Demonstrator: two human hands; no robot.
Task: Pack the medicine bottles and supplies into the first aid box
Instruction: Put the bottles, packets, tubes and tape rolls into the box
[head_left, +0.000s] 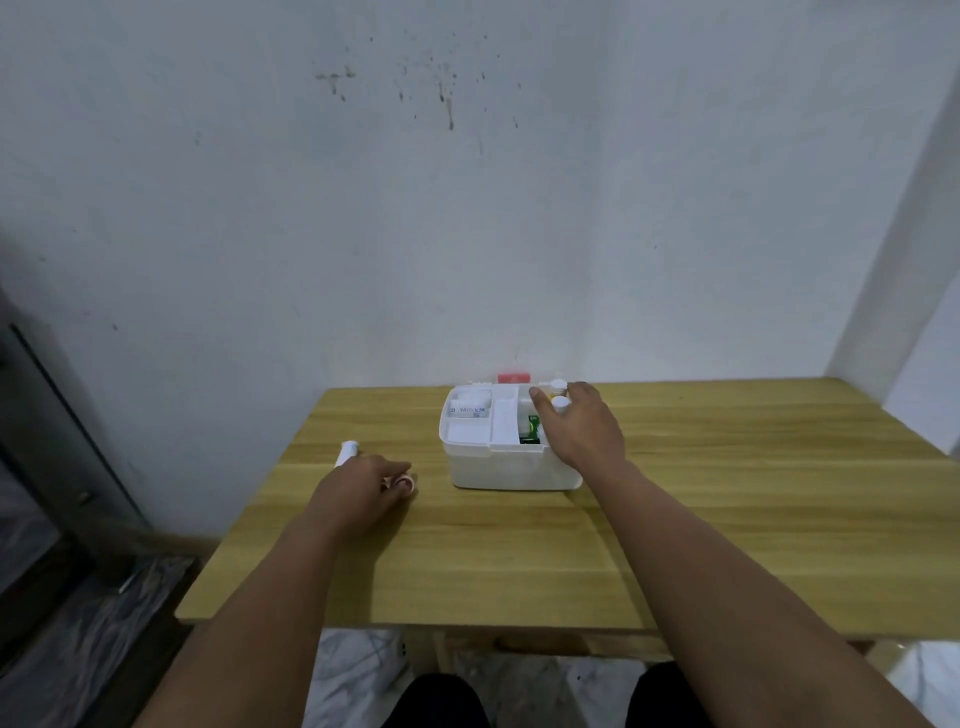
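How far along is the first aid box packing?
Done: the white first aid box is open, with a labelled packet in its left tray and a green item in the right compartment. In hand: the right hand is over that compartment at two white-capped bottles. Left: the left hand rests on a small roll, and a white tube lies on the table.

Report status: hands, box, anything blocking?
Right hand over open first aid box, at two white-capped bottles. Left hand on small items on table. Nothing blocking.
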